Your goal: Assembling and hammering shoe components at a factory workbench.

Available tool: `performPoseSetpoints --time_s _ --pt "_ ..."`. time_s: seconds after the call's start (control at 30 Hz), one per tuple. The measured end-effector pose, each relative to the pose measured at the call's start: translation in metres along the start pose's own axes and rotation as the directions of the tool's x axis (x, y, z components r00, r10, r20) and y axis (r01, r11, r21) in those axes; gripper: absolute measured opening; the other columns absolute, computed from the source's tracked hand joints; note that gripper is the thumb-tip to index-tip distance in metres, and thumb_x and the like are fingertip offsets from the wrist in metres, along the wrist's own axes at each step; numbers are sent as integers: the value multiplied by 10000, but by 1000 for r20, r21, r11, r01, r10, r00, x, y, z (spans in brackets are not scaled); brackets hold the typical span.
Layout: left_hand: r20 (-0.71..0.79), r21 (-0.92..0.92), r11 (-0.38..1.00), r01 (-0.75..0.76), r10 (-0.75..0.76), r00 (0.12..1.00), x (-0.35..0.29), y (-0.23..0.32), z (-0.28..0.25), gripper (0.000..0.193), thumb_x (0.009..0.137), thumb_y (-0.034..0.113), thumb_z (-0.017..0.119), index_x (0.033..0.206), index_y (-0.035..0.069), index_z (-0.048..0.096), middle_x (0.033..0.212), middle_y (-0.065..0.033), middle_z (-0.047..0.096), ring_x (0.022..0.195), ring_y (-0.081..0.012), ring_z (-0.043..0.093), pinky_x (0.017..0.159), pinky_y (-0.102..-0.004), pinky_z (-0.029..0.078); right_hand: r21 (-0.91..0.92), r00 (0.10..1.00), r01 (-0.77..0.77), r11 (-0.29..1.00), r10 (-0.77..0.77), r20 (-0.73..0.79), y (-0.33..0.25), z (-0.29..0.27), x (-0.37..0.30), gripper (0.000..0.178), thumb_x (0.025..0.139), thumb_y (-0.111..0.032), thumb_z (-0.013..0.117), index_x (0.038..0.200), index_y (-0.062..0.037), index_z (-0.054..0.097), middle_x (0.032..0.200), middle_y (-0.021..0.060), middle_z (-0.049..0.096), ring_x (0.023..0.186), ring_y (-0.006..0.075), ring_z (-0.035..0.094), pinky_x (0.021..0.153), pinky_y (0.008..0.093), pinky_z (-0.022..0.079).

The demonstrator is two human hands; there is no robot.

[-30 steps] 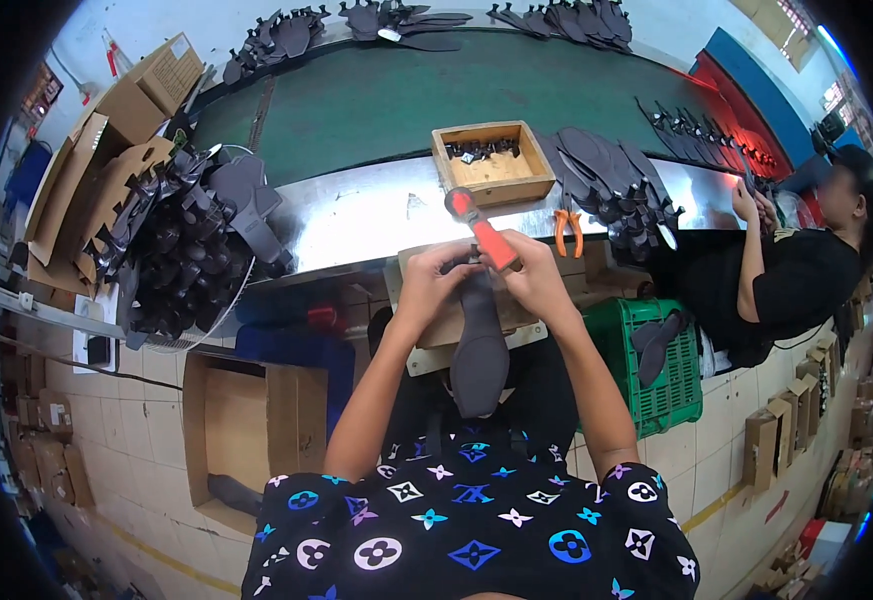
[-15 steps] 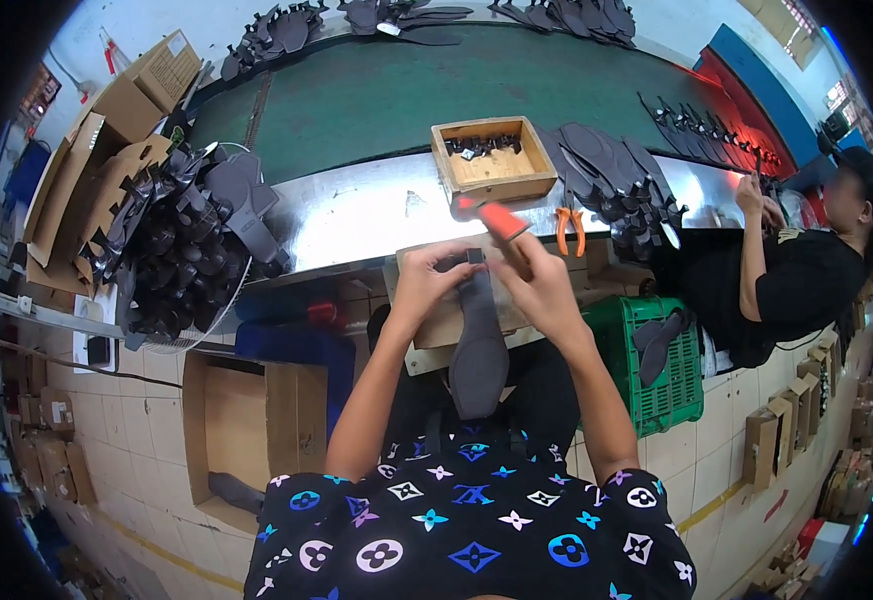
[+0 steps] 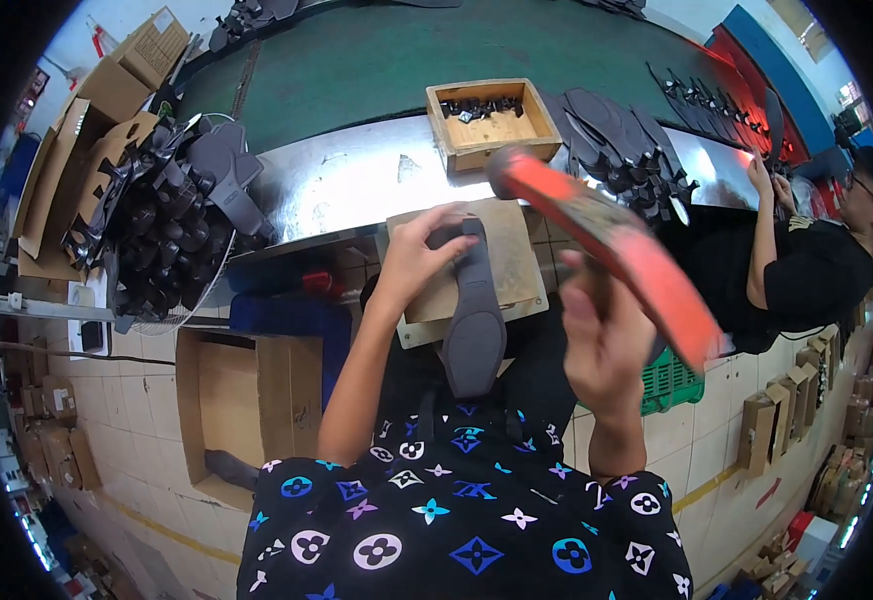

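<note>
My left hand presses on the top end of a long dark grey strap-shaped shoe piece that lies across a small wooden block in front of me. My right hand is raised close to the camera and grips the red handle of a hammer, its head blurred above the block. The strap's lower end hangs toward my lap.
A wooden tray with small dark parts sits on the metal shelf. Piles of dark shoe pieces lie left and right. A green conveyor belt runs behind. Another person works at right. An open cardboard box stands below left.
My right hand has swung the hammer up and back toward the camera, away from the strap. My left hand stays on the strap's top end.
</note>
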State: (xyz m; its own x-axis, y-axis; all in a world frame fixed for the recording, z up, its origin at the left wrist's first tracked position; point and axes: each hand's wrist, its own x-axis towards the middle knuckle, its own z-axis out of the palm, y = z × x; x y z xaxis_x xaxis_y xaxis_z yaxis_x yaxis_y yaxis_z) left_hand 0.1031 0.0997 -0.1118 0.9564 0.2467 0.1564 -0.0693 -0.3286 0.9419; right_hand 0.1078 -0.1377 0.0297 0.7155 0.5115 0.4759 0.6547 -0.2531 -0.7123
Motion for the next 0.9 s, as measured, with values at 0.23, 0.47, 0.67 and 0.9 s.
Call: performPoseSetpoints --time_s 0.23,0.47,0.67,0.9 --pt "53 539 842 -35 8 999 -14 17 3 1130 778 425 785 1548 17 64 1333 -16 613 1320 -269 480 1124 -616 103 -146 950 -118 982 155 271 39 29 -3 254 926 -56 599 1144 36 505 819 259 623 803 456 639 643 447 538" --pt "75 596 798 -87 52 996 -3 21 2 707 819 445 730 1404 148 466 1351 22 600 1403 -260 391 1117 -665 55 -231 938 -123 965 189 291 39 35 4 153 910 -34 582 1057 1 554 852 241 628 756 414 644 618 442 530" --pt "143 506 728 -462 457 878 -2 10 -2 242 925 206 626 1140 103 663 1172 -67 682 1202 -300 590 1042 -508 385 -34 986 92 995 -86 143 39 13 22 199 905 -39 579 1093 6 531 901 216 634 760 431 629 631 452 505" --pt "351 -199 979 -30 100 931 -90 117 -7 256 926 157 564 1036 -33 695 899 -118 691 834 -199 673 742 -290 500 -359 933 174 917 -37 357 73 49 9 330 899 -126 631 1197 -13 547 1069 160 638 911 351 638 715 414 516"
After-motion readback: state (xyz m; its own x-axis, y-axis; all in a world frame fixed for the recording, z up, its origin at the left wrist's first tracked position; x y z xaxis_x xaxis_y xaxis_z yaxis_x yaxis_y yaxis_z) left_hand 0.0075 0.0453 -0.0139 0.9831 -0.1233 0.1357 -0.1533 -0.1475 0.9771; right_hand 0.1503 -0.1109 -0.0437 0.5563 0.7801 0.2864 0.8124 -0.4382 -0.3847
